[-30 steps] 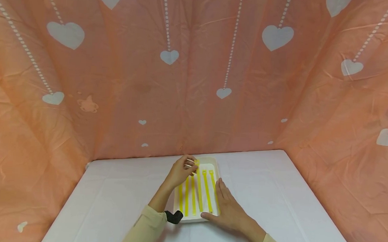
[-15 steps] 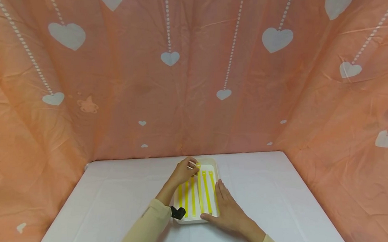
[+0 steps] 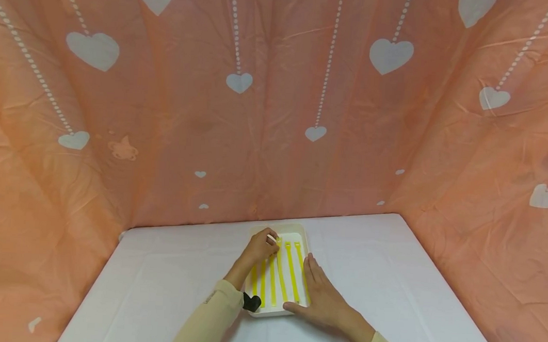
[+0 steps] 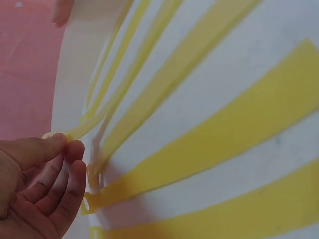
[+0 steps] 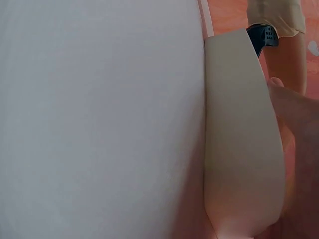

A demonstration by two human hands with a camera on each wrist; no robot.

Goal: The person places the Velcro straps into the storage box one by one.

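My left hand (image 3: pixel 260 247) pinches the far end of a yellow strap (image 3: pixel 281 276) between thumb and forefinger, over the far part of a cream tray (image 3: pixel 294 228). In the left wrist view, that strap (image 4: pixel 89 127) bends up to the fingertips while the rest runs along the tray. Several like yellow straps lie side by side in the tray, some with a slotted end (image 4: pixel 87 203). My right hand (image 3: pixel 326 302) rests along the tray's right side, fingers straight, thumb at the near edge. The right wrist view shows the tray's outer wall (image 5: pixel 239 129) beside that thumb.
The tray stands on a white-covered table (image 3: pixel 171 274). An orange curtain (image 3: pixel 273 181) with pale hearts encloses the back and both sides. Black wrist mounts (image 3: pixel 251 302) sit at the cuffs of beige sleeves (image 3: pixel 210 317).
My left hand has come slightly nearer and lower over the tray, bringing the pinched strap end down with it. The right hand and the tray have stayed in place.
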